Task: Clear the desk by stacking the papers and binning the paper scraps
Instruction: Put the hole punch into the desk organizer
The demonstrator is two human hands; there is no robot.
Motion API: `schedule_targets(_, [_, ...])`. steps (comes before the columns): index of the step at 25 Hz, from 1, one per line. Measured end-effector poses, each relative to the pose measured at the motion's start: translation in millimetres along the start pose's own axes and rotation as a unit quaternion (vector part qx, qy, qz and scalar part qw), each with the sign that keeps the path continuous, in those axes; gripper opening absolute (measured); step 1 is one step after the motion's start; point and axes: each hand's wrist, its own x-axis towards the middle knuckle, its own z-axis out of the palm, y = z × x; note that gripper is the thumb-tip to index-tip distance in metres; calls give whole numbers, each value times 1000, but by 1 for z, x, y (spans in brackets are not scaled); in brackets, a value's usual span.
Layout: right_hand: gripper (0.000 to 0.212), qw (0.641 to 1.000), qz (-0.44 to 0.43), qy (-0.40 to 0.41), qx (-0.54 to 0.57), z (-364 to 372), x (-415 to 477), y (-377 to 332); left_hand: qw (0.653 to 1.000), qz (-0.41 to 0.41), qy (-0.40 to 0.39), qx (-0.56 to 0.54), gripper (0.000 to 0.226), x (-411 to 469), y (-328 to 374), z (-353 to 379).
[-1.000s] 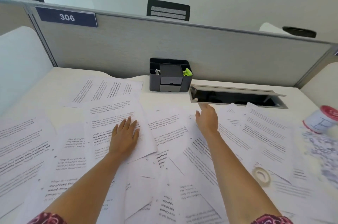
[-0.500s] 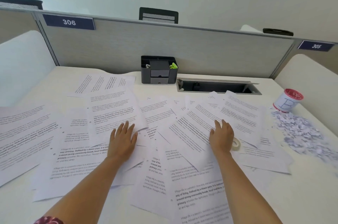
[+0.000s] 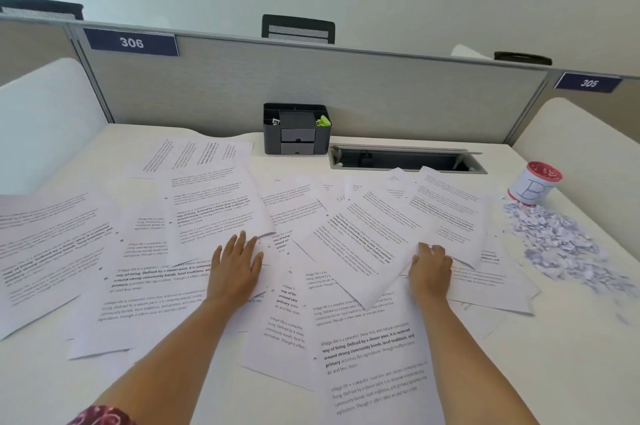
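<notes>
Several printed papers (image 3: 211, 213) lie scattered and overlapping across the white desk (image 3: 571, 338). My left hand (image 3: 237, 268) presses flat on the sheets left of centre, fingers straight and spread. My right hand (image 3: 431, 272) is right of centre, its fingers curled on the lower edge of a fanned bunch of sheets (image 3: 377, 237) that lifts slightly off the desk. A pile of small paper scraps (image 3: 561, 244) covers the desk at the far right. Beyond it stands a white cup (image 3: 535, 183) with a red rim, marked with a letter B.
A dark desk organiser (image 3: 296, 128) stands against the grey divider panel (image 3: 346, 92) at the back. Next to it on the right is an open cable slot (image 3: 405, 159). White side panels close the desk at left and right.
Both hands have drawn back toward me, sliding sheets along. The right hand came back from near the cable slot and its fingers curled on the fanned sheets. The tape roll is hidden.
</notes>
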Motion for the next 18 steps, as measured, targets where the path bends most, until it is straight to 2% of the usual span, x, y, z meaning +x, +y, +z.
schedule_targets(7, [37, 995, -56, 34, 69, -10, 22, -54, 1000, -3, 0, -14, 50, 18, -3, 0])
schedule_targets(18, [40, 975, -176, 26, 136, -12, 103, -219, 999, -11, 17, -32, 49, 122, -15, -1])
